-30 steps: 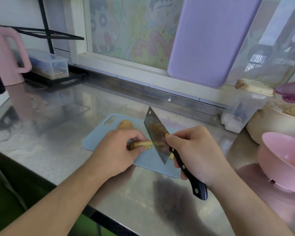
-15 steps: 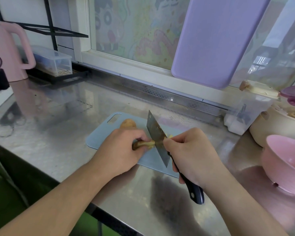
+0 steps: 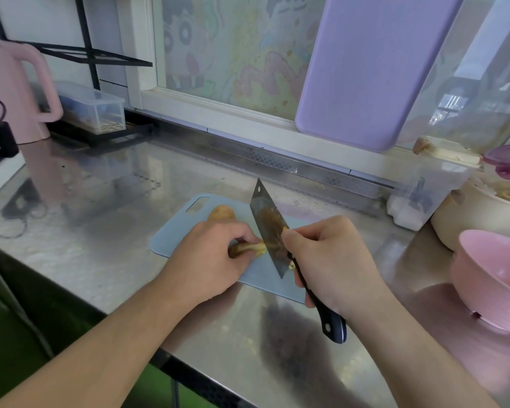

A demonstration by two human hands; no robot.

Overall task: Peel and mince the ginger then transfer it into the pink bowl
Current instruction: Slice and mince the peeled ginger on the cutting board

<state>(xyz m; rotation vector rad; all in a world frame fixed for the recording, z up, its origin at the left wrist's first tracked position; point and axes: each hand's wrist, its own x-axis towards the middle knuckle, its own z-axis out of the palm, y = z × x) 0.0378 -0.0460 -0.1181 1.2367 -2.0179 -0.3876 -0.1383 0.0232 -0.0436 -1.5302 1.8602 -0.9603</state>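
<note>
Right now we pin the ginger [image 3: 249, 248] on the blue cutting board [image 3: 258, 282] with our left hand [image 3: 209, 262], fingers curled around it, while our right hand [image 3: 333, 265] clamps the cleaver [image 3: 270, 231] handle, blade against the root's right end. Those fingertips sit just beside the edge, so a slip on the knobbly, rolling piece could nick them. Another chunk [image 3: 222, 212] waits farther back; the pink bowl [image 3: 492, 278] stands well apart, right, on the worktop [image 3: 100, 231].

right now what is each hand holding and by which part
The left hand pins the ginger by its near end on the cutting board. The right hand grips the knife by its black handle, up near the blade.
</note>
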